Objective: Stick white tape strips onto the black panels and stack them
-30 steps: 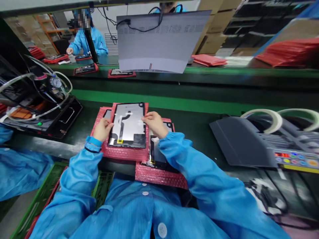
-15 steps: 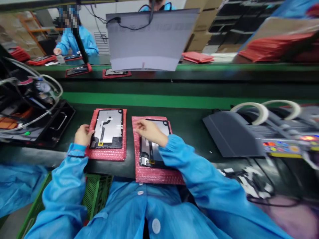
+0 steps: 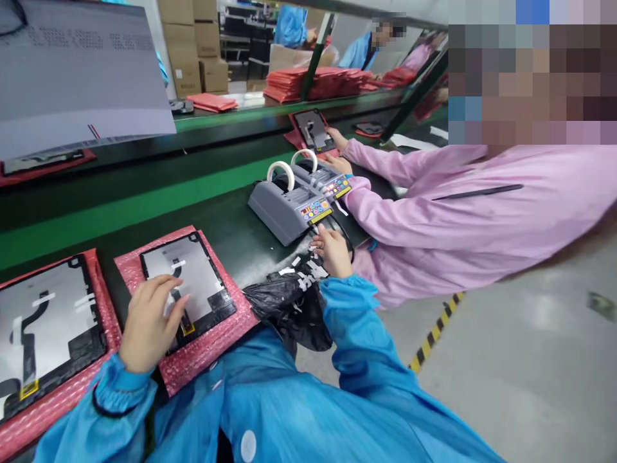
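Dark green workbench [image 3: 236, 251] is observed running from lower left to upper right. At the right side, a co-worker in pink [image 3: 457, 225] is noted, by whom a far panel [image 3: 311, 128] on red wrapping is handled. At the upper left, the back of a grey monitor [image 3: 81, 71] is seen. Two grey tape dispensers [image 3: 284, 209], each loaded with a white roll, are placed side by side near the co-worker's arms. At the bench's front edge, a crumpled black bag [image 3: 313, 321] is recorded.

Red bubble wrap [image 3: 193, 363] is laid beneath the middle panel [image 3: 207, 276], which is positioned just in front of the wearer, turned at an angle. To its left, another panel [image 3: 58, 321] is laid on similar wrap, partly cut off by the frame.

The left hand [image 3: 149, 321] is held over the middle panel, its thumb parted from the fingers; contact cannot be confirmed. The right hand [image 3: 335, 254] is extended to the front of the nearer dispenser, fingers bent; whether anything is pinched cannot be told. White scraps [image 3: 306, 280] are scattered below it.
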Motion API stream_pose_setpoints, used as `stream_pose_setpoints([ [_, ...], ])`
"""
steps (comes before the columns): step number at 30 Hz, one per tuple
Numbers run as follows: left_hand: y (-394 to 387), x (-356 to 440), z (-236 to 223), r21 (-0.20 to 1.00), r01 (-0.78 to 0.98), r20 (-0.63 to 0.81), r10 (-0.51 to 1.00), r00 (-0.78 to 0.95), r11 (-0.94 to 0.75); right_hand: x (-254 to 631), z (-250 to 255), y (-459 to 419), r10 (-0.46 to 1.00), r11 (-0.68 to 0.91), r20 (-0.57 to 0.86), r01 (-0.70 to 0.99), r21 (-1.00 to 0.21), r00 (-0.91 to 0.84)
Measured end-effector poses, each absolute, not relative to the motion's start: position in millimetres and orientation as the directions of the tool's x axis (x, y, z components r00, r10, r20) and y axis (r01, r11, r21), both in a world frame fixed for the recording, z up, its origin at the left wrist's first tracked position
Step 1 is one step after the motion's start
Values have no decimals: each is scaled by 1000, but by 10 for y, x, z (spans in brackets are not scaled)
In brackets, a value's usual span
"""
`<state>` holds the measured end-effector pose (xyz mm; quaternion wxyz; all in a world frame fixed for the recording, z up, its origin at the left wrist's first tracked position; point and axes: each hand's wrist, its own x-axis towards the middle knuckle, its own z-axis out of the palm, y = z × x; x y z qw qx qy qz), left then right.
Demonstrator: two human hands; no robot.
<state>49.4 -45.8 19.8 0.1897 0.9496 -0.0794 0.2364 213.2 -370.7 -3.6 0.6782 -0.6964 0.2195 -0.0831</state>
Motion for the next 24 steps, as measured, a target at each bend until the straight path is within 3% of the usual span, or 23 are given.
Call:
stream_pose_setpoints([
  [2,-482,607,155,324,-245,473,-68,878,-914,2160,-71,-3706,-392,24,-155,-158,-987,907],
  [6,-434,682,74,332,-213,449,-45,893,-919,2098,-175,-3758,-498,-198,100,-1,-980,861],
  [8,-401,691,40,332,-192,430,-33,902,-923,2058,-219,-3796,-530,-225,160,44,-973,833],
  [14,-495,782,1,384,-177,270,-73,960,-906,2077,-233,-3789,-484,5,80,94,-996,872],
  [24,-632,917,-70,423,-180,192,-106,976,-888,2207,-213,-3756,-507,2,90,106,-994,857],
])
